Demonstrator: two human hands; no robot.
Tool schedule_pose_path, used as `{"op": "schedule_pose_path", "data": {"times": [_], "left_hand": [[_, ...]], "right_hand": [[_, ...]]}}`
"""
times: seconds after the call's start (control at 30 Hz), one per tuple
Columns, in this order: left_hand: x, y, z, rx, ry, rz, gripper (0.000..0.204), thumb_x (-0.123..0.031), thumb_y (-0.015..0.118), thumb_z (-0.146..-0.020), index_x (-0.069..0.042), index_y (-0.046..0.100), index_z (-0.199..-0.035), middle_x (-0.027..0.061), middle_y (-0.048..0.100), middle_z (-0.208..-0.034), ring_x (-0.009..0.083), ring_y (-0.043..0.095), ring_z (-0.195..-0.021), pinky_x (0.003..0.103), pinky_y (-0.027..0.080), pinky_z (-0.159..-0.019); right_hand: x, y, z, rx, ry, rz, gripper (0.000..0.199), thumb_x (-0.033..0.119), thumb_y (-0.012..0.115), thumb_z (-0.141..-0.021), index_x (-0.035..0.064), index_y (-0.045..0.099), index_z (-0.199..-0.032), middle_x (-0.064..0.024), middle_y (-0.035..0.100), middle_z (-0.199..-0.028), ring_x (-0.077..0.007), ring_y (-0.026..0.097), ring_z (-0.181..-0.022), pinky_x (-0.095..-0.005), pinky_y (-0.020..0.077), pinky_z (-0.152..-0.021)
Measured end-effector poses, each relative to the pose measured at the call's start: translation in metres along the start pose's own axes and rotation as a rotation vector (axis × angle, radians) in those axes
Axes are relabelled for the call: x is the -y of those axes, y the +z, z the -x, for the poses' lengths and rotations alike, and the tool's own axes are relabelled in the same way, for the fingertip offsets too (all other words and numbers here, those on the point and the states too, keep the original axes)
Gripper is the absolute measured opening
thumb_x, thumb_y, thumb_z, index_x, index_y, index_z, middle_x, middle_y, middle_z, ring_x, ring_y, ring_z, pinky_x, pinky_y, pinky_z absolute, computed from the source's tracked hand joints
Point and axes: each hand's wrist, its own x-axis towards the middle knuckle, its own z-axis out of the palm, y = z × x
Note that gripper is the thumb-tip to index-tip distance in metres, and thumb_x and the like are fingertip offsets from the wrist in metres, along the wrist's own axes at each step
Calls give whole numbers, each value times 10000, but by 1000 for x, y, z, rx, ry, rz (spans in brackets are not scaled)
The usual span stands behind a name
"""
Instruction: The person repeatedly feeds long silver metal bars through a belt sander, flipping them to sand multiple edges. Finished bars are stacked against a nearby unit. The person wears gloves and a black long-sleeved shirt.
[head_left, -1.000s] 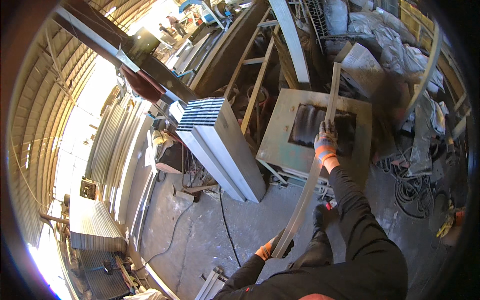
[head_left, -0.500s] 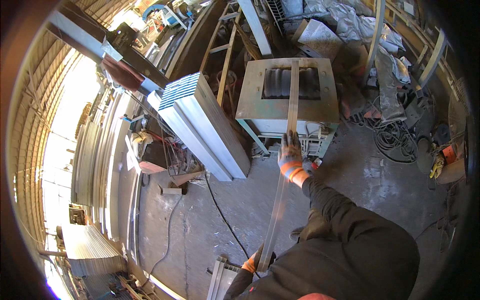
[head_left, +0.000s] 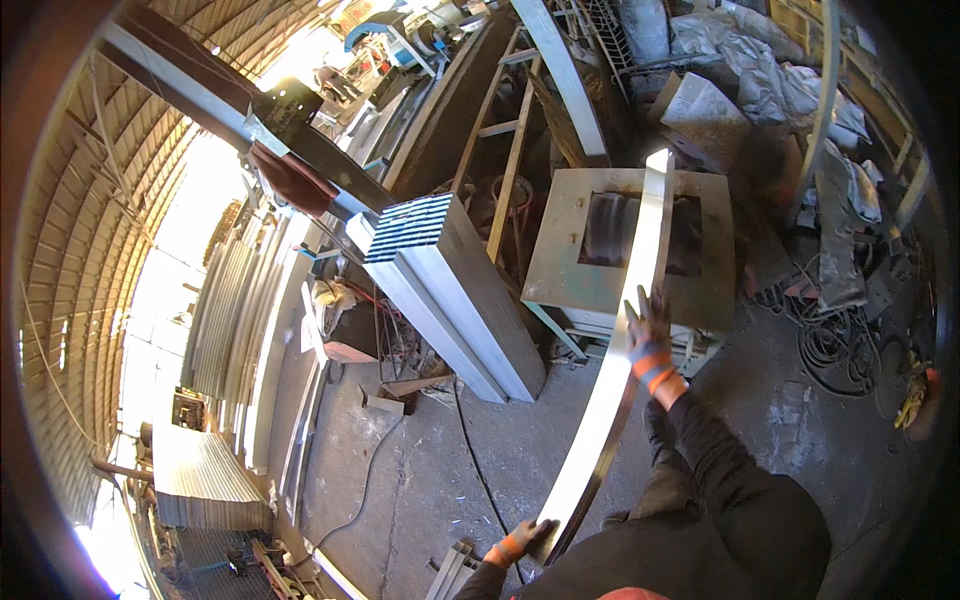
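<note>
A long, bright metal channel (head_left: 607,400) runs slantwise from near my body toward a metal machine stand (head_left: 570,215). Its far end rises over the top of that stand. My left hand (head_left: 522,541), in a dark and orange work glove, is closed around the channel's near end; part of its grip is hidden. Higher up, my right hand (head_left: 652,345), gloved alike, takes the channel by its right edge, its fingers partly spread over the metal. On the floor beside my left hand lie short metal profiles (head_left: 453,572).
A tall stack of metal profiles (head_left: 470,310) stands left of the stand. A black cable (head_left: 466,430) crosses the floor. Coiled hoses (head_left: 840,335) lie at the right. A wooden ladder (head_left: 512,150) leans behind. Corrugated sheets (head_left: 205,470) are piled at the left.
The channel has turned and its broad bright face now shows, with its far end raised off the stand. Both hands have turned with it. The view has shifted too.
</note>
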Motion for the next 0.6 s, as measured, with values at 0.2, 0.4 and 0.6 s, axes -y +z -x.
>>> {"op": "schedule_pose_path", "data": {"times": [0.2, 0.4, 0.6], "left_hand": [[-264, 27, -190, -366, 485, -917, 607, -572, 707, -1079, 10, 754, -1243, 288, 801, -1117, 501, 756, -1039, 527, 604, -871], [-422, 64, -278, -415, 205, -384, 806, -749, 651, -1040, 26, 765, -1228, 286, 813, -1054, 447, 801, -1035, 516, 606, -898], [-397, 60, -270, -362, 165, -361, 592, -593, 629, -1114, -49, 758, -1310, 290, 790, -1099, 462, 775, -1052, 542, 596, -925]], "right_hand": [[-151, 103, -260, 584, 131, 10, 644, 468, 570, -1083, 47, 655, -1564, -259, 599, -1647, -419, 569, -1530, -544, 434, -1282], [-187, 158, -368, 393, 317, 224, 894, 688, 479, -1111, 34, 463, -1721, -219, 421, -1800, -432, 367, -1669, -532, 249, -1383], [-176, 147, -324, 285, 235, 298, 677, 545, 512, -1131, 206, 516, -1718, -221, 394, -1809, -431, 357, -1667, -582, 291, -1356]]}}
